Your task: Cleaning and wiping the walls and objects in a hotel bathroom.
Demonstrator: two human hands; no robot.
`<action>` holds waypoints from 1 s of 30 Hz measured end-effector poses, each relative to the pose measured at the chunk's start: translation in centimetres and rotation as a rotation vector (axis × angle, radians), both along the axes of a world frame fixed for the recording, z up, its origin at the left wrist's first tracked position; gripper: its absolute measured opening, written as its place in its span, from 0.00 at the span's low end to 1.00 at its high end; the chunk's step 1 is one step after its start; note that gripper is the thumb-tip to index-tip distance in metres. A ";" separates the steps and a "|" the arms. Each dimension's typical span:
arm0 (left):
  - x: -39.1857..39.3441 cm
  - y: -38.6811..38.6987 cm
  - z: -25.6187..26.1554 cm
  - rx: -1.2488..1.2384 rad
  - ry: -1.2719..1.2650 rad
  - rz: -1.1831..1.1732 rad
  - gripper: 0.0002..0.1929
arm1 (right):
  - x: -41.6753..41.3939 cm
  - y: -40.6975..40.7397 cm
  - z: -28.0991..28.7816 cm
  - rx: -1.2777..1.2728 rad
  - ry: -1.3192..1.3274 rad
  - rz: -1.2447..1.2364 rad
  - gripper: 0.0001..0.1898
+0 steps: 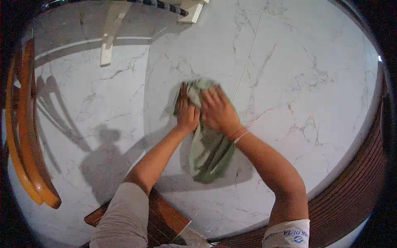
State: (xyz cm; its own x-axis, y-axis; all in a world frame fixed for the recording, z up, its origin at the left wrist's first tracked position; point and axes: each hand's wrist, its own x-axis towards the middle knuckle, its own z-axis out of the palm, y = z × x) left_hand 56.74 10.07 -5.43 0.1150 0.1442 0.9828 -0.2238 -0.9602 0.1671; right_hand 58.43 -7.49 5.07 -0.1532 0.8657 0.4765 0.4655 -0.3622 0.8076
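A green cloth (pixel 214 155), bunched at its upper end and hanging in loose folds below, is in front of white marble-patterned tiles. My left hand (pixel 187 116) grips its upper left part. My right hand (pixel 218 113), with a thin pale band at the wrist, holds the upper right part close beside the left. Both hands are slightly blurred, and parts of the fingers are hidden in the folds.
Curved, glossy wooden pieces (pixel 31 148) stand at the left. A pale bracket (pixel 106 52) and a dark striped rod (pixel 167 6) are at the top. Brown ribbed material (pixel 347 173) curves along the right. A brown panel (pixel 170 214) lies low, behind my left arm.
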 end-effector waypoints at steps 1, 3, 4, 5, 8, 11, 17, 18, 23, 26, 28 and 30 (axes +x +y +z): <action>-0.3 0.1 -3.1 0.002 0.029 0.024 0.36 | 0.5 0.4 -2.6 0.001 0.000 0.007 0.33; -0.2 0.7 -7.8 0.004 0.057 0.052 0.36 | 1.2 1.0 -6.3 -0.164 0.039 0.080 0.33; -0.1 1.2 -9.6 -0.013 0.088 0.012 0.36 | 1.1 1.5 -6.4 -0.164 0.040 0.087 0.33; -0.5 1.2 -9.7 -0.030 0.116 -0.030 0.35 | 1.0 1.7 -6.0 -0.216 0.032 0.045 0.35; 0.9 4.0 -6.2 -0.038 0.081 0.044 0.32 | 0.7 3.7 -1.7 -0.183 0.027 0.041 0.36; 2.9 7.5 2.3 -0.084 0.006 0.104 0.25 | 0.6 6.0 6.6 0.044 0.020 0.164 0.37; 3.2 9.4 13.9 -0.037 -0.162 0.222 0.29 | 1.0 8.6 13.9 0.247 -0.087 0.215 0.37; 3.2 9.4 13.6 -0.042 -0.188 0.166 0.29 | 1.1 8.9 13.6 0.272 -0.099 0.193 0.37; 2.9 12.0 6.7 -0.004 -0.247 0.108 0.27 | 0.8 11.3 8.0 0.230 -0.049 0.187 0.36; 2.2 15.6 -2.8 -0.106 -0.015 0.141 0.28 | 0.3 14.7 0.7 0.001 -0.024 0.095 0.35; 2.6 15.1 -9.4 -0.185 0.046 0.130 0.30 | 1.3 15.1 -4.9 -0.081 -0.010 0.082 0.34; 2.8 14.6 -12.9 -0.217 0.084 0.119 0.31 | 2.1 15.4 -8.9 -0.178 0.091 0.080 0.32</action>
